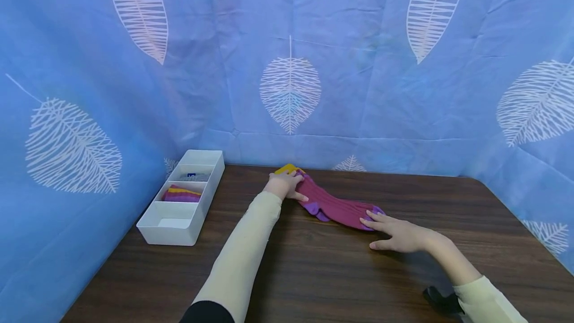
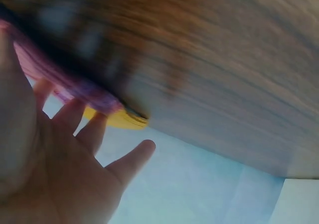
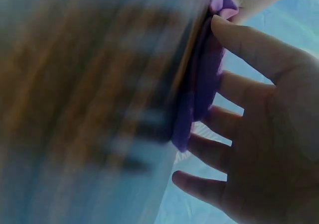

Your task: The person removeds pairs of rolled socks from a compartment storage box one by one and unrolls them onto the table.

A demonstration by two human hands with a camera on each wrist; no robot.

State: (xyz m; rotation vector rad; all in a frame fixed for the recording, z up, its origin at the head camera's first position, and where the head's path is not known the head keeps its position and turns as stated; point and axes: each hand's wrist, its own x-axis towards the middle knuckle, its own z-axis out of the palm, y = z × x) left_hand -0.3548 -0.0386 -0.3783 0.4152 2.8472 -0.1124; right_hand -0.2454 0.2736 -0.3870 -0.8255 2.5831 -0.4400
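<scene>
A maroon sock (image 1: pixel 336 205) with purple patches and a yellow end lies stretched out flat on the dark wooden table. My left hand (image 1: pixel 284 185) rests over its far-left part, near the yellow end, with the fingers spread. In the left wrist view those fingers (image 2: pixel 75 112) reach the sock's edge without curling round it. At the sock's purple right end is my right hand (image 1: pixel 399 233), palm down and fingers apart. The right wrist view shows its fingers (image 3: pixel 214 147) nearly straight against the purple fabric (image 3: pixel 204 84).
To the left stands a white divided box (image 1: pixel 195 221). One compartment holds a folded striped item (image 1: pixel 181 194) in maroon and yellow; another holds a small grey and blue item (image 1: pixel 195 177). A blue leaf-print cloth (image 1: pixel 350 88) hangs behind the wooden table (image 1: pixel 314 273).
</scene>
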